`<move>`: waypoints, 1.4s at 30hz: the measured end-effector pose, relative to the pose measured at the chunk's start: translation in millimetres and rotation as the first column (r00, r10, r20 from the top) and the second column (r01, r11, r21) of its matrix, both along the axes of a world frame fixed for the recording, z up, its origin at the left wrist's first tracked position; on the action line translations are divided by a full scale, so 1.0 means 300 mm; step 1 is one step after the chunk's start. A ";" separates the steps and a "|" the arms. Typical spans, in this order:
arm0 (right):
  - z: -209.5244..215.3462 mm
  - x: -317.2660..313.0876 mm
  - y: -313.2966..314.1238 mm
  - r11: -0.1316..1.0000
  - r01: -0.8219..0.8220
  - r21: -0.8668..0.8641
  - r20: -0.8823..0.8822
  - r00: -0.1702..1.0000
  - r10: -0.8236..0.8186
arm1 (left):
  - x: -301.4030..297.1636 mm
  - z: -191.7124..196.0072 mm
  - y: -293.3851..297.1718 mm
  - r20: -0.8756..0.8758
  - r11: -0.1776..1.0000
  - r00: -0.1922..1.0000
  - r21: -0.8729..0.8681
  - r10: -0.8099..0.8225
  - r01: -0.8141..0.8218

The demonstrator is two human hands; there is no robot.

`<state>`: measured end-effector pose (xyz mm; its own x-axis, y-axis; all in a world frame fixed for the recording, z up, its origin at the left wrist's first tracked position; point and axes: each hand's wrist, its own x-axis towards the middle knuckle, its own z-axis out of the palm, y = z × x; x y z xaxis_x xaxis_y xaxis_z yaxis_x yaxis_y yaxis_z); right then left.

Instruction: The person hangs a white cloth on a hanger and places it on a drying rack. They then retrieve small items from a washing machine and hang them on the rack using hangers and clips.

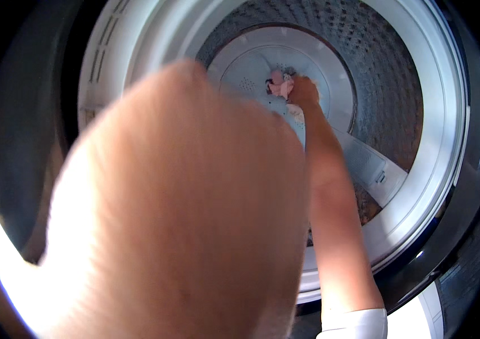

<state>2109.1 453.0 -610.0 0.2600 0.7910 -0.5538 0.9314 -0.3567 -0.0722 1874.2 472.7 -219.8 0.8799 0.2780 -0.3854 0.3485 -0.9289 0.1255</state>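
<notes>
My right hand (305, 91), its fingers closed, is deep inside a top-loading washing machine drum (389, 73). It grips a small bunch of pink, white and dark laundry (281, 86) at the drum's round pale bottom (245, 68). A whitish piece of cloth (296, 113) shows just below that hand. Very near the view, my left hand (189, 186) is large and blurred, hiding the left half of the opening. Its fingers are hidden, so whether it holds anything does not show.
A pale ring (440, 113) frames the drum opening, with a glossy dark rim (471, 181) outside it. Along the drum's inner wall, at the lower right, runs a light grey panel (372, 166) with a small latch. A dark surface (20, 113) stands at the left.
</notes>
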 end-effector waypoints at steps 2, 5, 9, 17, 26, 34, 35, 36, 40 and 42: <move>0.059 0.008 -0.058 0.999 0.038 0.032 -0.012 0.999 -0.037 | -0.007 -0.001 -0.013 0.010 1.000 1.000 0.018 -0.012 0.012; 0.180 0.063 -0.038 0.997 0.017 0.081 0.000 1.000 -0.017 | -0.029 0.012 -0.033 0.066 0.997 0.998 0.077 -0.017 0.012; 0.360 0.046 -0.028 0.987 -0.092 0.129 0.030 0.996 0.089 | -0.082 0.030 -0.070 0.127 0.991 0.991 0.131 -0.036 0.019; 0.868 -0.098 -0.010 0.952 -0.258 0.165 0.156 0.960 0.233 | -0.204 0.043 -0.141 0.316 0.970 0.946 0.242 -0.071 -0.008; 1.209 -0.428 -0.229 0.829 -0.338 0.446 0.099 0.939 0.329 | -0.391 0.041 -0.234 0.550 0.961 0.834 0.206 0.045 -0.187; 1.488 -0.631 -0.592 0.565 -0.067 0.822 -0.168 0.920 0.354 | -0.521 0.114 -0.370 0.654 0.670 0.168 -0.740 0.737 -0.059; 1.522 -0.658 -0.625 0.547 -0.007 0.837 -0.242 0.892 0.381 | -0.535 0.128 -0.388 0.623 0.630 0.125 -0.777 0.772 -0.018; 1.543 -0.682 -0.656 0.537 0.064 0.841 -0.325 0.853 0.407 | -0.542 0.139 -0.414 0.526 0.518 0.115 -0.850 0.842 0.099; 1.589 -0.753 -0.802 0.542 0.355 0.762 -0.628 0.611 0.482 | -0.564 0.218 -0.499 0.178 0.128 0.208 -0.964 0.962 0.233; 1.588 -0.786 -0.823 0.335 0.363 0.870 -0.493 0.665 0.561 | -0.575 0.270 -0.571 0.080 -0.054 0.296 -0.907 0.952 0.418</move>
